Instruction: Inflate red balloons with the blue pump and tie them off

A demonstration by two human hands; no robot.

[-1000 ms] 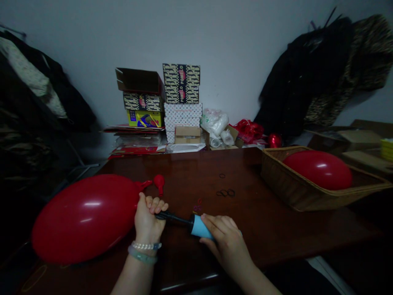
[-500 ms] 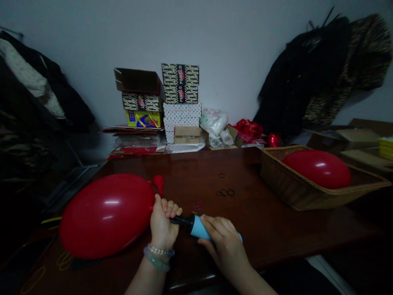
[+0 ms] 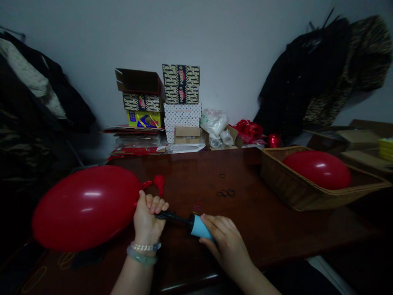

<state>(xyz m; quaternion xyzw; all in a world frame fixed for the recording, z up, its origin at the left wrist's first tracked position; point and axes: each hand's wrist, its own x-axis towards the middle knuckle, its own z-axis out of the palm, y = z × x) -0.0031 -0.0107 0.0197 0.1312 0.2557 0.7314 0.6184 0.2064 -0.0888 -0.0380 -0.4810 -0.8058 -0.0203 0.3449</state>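
A large inflated red balloon [image 3: 86,209] lies at the left, its neck running into my left hand [image 3: 150,213]. That hand is closed around the neck and the black end of a hand pump [image 3: 201,227], so the join between them is hidden. My right hand [image 3: 225,237] wraps the pump's light blue barrel. A length of black rod shows between the barrel and my left fist. Just beyond my left hand, a small uninflated red balloon [image 3: 159,183] rests on the table, with another flat red piece [image 3: 147,184] beside it.
Black rubber bands [image 3: 225,193] lie on the brown table [image 3: 245,172]. A wicker basket [image 3: 285,188] at the right holds another inflated red balloon [image 3: 317,169]. Stacked boxes [image 3: 181,84] and plastic bags [image 3: 215,123] stand along the wall. Yellowish loops [image 3: 66,260] lie at the lower left.
My left hand has moved left, carrying the large balloon with it. More of the pump's black rod now shows. My right hand and the blue barrel have stayed almost in place.
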